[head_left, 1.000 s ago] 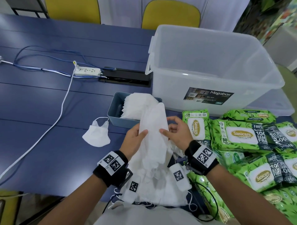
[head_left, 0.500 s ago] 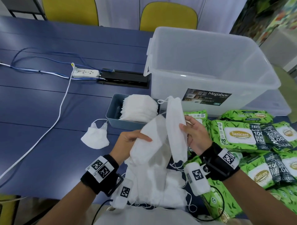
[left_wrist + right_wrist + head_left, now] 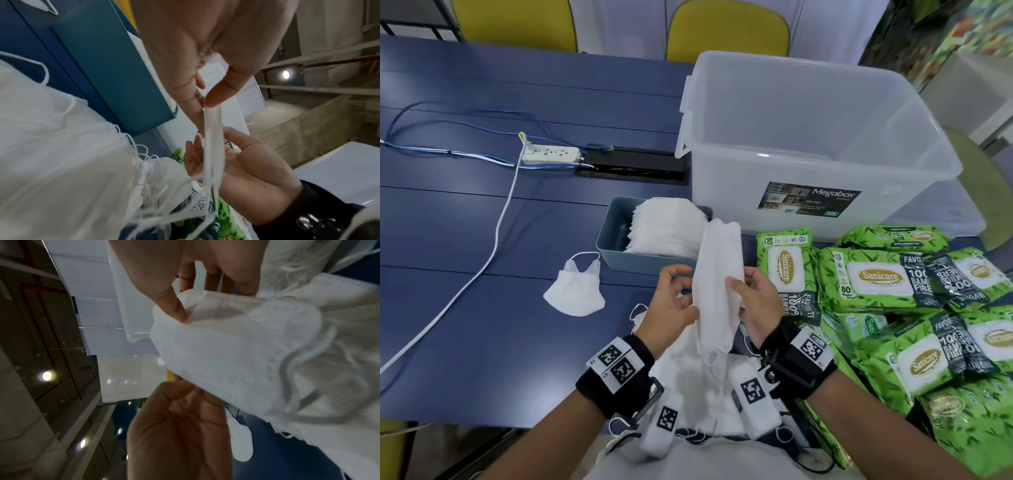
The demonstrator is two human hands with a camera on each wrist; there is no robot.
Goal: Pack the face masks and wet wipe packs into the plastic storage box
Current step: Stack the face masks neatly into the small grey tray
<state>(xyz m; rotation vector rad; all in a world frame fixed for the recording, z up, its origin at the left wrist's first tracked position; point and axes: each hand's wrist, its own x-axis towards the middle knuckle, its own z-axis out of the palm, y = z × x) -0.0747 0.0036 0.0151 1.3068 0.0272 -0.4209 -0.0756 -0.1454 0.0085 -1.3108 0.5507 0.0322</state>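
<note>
Hands: a person's left hand [image 3: 671, 301] and right hand [image 3: 755, 305] are holding a folded white face mask [image 3: 717, 284] upright between them, above the near edge of the blue counter [image 3: 465, 308].
Left hand: its thumb and forefinger are pinching the mask's thin edge in the left wrist view, the other fingers curling loosely.
Right hand: its thumb is pressing the front of the mask and its fingers are reaching behind; how firmly it is gripping is hard to tell, as the wrist view is blurred.
Loose masks: a heap of white masks [image 3: 688, 387] with trailing ear loops is lying under the wrists at the counter's edge, and a single mask [image 3: 575, 291] is lying apart to the left.
Blue tray: a small blue bin [image 3: 616, 236] is holding a stack of masks [image 3: 667, 229], just in front of the storage box.
Storage box: the clear plastic box [image 3: 808, 147] is standing open on the counter beyond the hands.
Wet wipes: green wet wipe packs [image 3: 876, 284] are lying piled to the right, just in front of the box.
Behind: a white power strip [image 3: 551, 155] and its cables are lying on the counter at left.
</note>
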